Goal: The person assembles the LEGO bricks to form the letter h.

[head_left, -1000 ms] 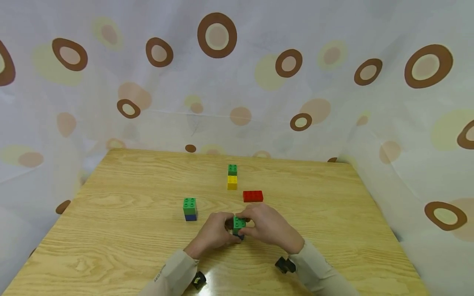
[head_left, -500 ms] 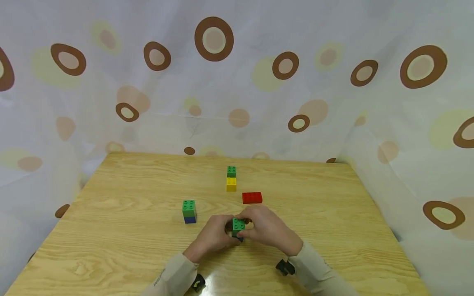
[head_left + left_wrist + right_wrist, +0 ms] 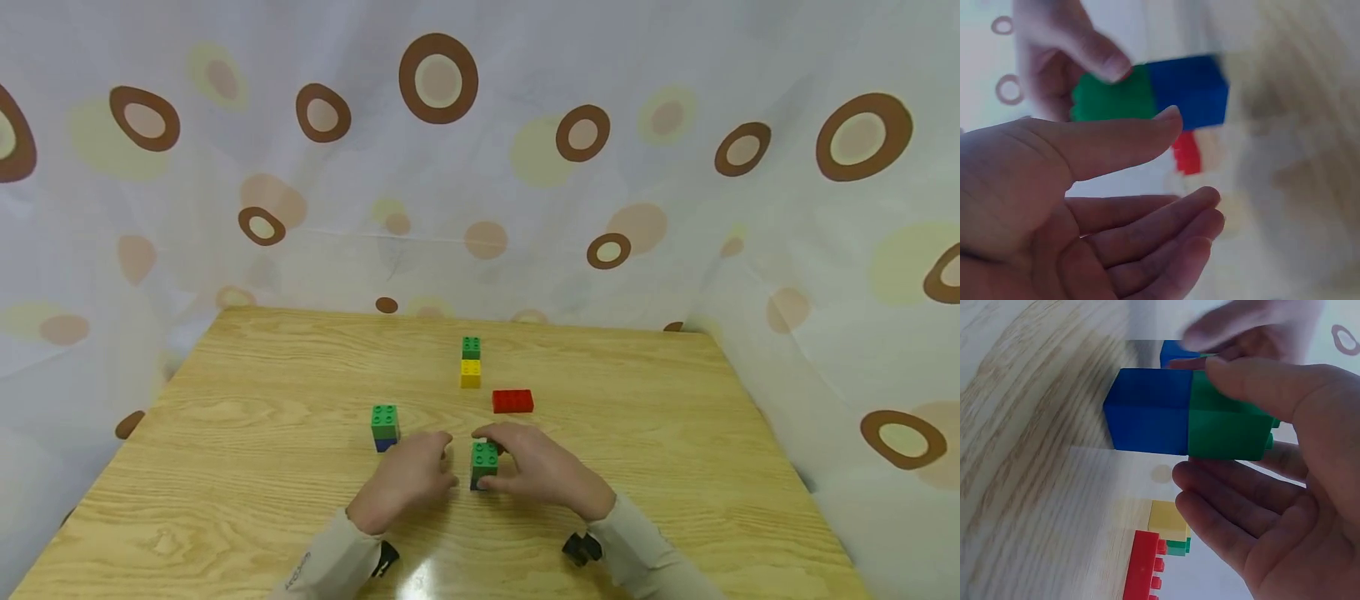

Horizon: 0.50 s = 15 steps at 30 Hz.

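A two-brick stack, a green toy brick (image 3: 484,458) on top of a blue brick (image 3: 1147,412), stands on the table between my hands. My right hand (image 3: 540,467) holds the stack, its thumb along the green brick and its fingers curved around the other side. To the left of that stack my left hand (image 3: 405,483) is apart from it, thumb and fingers spread with nothing between them. In the left wrist view, my left thumb (image 3: 1129,144) overlaps the stack's lower edge.
Left of my left hand stands another green-on-blue stack (image 3: 385,425). A red long brick (image 3: 513,402) lies beyond my right hand. Farther back, a yellow brick (image 3: 470,374) and a green brick (image 3: 471,347) stand in line. A patterned cloth (image 3: 487,167) surrounds the table.
My left hand has let go of the green-and-blue stack and moved left. The right hand stays at the stack, with its thumb and index finger slightly farther apart.
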Tool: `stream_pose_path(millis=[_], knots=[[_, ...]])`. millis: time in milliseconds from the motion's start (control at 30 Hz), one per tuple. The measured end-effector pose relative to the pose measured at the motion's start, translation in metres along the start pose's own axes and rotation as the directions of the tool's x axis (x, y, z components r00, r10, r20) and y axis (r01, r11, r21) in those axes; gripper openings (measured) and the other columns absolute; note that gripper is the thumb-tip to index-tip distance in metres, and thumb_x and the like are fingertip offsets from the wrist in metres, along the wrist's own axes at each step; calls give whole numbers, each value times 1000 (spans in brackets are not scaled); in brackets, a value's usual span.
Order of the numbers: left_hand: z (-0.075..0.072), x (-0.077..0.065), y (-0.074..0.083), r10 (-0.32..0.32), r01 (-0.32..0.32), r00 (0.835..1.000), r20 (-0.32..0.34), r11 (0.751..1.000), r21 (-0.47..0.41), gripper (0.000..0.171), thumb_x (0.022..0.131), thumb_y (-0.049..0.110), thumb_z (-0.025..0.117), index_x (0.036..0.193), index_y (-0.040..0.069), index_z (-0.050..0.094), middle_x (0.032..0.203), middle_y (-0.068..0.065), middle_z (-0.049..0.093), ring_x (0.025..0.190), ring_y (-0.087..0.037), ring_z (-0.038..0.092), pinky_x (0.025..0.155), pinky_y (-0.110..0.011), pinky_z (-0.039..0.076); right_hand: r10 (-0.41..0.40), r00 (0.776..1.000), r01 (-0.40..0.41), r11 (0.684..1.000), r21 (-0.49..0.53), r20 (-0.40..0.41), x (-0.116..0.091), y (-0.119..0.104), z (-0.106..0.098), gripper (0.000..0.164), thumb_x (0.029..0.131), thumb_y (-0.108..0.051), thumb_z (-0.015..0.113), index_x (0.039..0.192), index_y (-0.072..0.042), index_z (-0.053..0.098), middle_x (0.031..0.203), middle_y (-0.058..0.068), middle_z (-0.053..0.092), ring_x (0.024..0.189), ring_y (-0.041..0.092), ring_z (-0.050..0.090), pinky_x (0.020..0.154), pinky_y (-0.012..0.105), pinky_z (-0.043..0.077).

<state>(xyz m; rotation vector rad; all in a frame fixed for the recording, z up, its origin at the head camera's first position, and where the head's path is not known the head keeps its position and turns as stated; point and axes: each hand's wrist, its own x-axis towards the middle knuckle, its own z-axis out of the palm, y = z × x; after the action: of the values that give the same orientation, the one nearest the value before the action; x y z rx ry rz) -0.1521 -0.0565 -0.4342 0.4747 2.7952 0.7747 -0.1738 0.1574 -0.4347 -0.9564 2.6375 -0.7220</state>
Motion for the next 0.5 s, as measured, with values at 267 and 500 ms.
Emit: stream_pose_path(millis=[267,500], knots=[[-37,-14,-13,192,-138,940,-282,970,200,27,90,20,78,113,8,71,118,-12,66,114,-34,59,97,-51,49,-24,999,20,996,-85,-40,-4,-2,-7,58,91,-40,76,138,-10,60,129,3,67,111,18,65,95,41,55],[-50,-20,-45,127,-82,961,-245,979,188,54,90,19,79,137,5,59,148,-25,47,136,-48,43,105,-64,41,-65,996,59,992,-116,-55,-8,-3,-15,52,93,-35,76,135,-8,61,127,7,68,109,20,65,91,38,56]])
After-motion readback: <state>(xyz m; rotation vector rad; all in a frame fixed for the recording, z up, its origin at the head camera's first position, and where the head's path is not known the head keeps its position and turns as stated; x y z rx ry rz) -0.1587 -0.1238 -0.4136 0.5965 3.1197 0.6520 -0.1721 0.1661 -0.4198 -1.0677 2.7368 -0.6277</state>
